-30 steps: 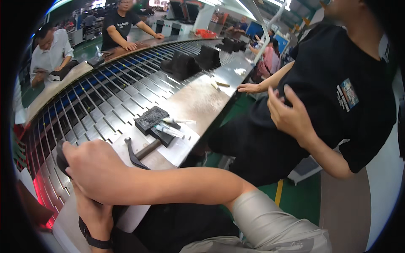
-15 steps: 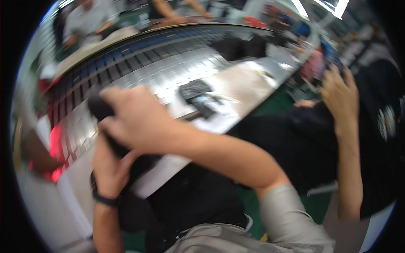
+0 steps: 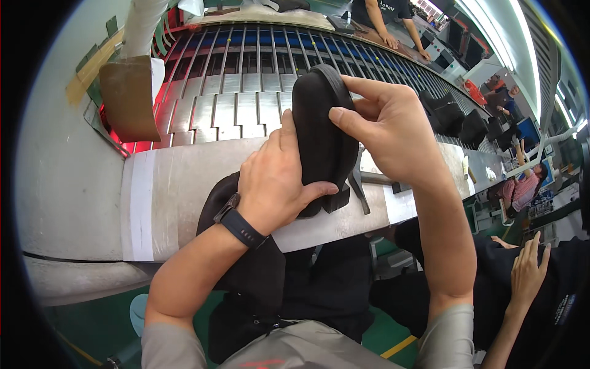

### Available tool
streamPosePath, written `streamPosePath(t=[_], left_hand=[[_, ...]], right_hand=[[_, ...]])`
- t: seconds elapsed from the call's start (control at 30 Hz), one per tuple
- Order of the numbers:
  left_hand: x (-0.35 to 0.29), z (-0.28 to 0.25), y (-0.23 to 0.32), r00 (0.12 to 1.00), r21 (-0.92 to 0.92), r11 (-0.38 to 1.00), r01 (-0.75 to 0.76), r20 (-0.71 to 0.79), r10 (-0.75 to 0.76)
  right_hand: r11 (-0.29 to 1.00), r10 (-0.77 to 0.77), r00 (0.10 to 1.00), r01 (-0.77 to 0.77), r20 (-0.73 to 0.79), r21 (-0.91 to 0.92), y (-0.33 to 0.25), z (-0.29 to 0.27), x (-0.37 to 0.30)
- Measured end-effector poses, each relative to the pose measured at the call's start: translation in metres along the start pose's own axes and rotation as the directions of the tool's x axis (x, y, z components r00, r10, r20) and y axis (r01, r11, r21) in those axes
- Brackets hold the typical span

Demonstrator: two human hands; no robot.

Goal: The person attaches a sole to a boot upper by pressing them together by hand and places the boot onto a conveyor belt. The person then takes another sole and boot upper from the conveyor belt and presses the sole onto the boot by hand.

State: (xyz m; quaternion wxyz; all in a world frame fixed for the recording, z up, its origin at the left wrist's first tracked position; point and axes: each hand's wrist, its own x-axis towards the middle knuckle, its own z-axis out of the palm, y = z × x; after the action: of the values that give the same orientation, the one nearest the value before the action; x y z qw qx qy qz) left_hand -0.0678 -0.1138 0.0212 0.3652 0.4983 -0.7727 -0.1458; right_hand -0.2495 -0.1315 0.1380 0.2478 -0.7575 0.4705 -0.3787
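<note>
A black boot is held up in front of me, toe upward and sole edge to the right. Its dark shaft hangs toward my lap, partly covered by my left forearm. My left hand is wrapped round the boot's middle and heel side, thumb across it. With thumb and fingers, my right hand pinches the rim of the sole near the toe. Just behind the boot, what looks like a hammer lies on the pale worktable, partly hidden.
Beyond the table runs a conveyor of metal slats and rollers, with several black boots at its right. A brown flap hangs at a red-lit opening on the left. A co-worker's hand is close on my right; another person stands across the line.
My view has swung left and steadied. The boot now stands toe up near the middle. My right hand has shifted to the sole's edge; my left still holds the boot.
</note>
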Motion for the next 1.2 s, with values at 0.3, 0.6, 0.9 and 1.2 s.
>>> streamPosePath(t=[0.3, 0.6, 0.9, 1.2], left_hand=[[0.001, -0.003, -0.002, 1.0, -0.023, 1.0, -0.008, -0.001, 0.008], [0.012, -0.005, -0.013, 0.995, -0.072, 0.994, 0.083, 0.059, -0.079], [0.018, -0.009, -0.031, 0.996, -0.144, 0.988, 0.045, 0.089, -0.032], [0.022, -0.009, -0.043, 0.997, -0.169, 0.986, 0.004, 0.078, 0.009]], right_hand=[[0.847, -0.128, 0.992, 0.112, 0.005, -0.519, -0.024, 0.016, -0.007], [0.995, -0.097, 0.988, 0.096, -0.12, -0.016, 0.033, 0.035, -0.039], [0.954, 0.077, 0.996, -0.062, -0.038, 0.293, 0.053, 0.048, -0.037], [0.994, -0.081, 0.975, 0.093, -0.205, 0.05, 0.068, 0.071, -0.043]])
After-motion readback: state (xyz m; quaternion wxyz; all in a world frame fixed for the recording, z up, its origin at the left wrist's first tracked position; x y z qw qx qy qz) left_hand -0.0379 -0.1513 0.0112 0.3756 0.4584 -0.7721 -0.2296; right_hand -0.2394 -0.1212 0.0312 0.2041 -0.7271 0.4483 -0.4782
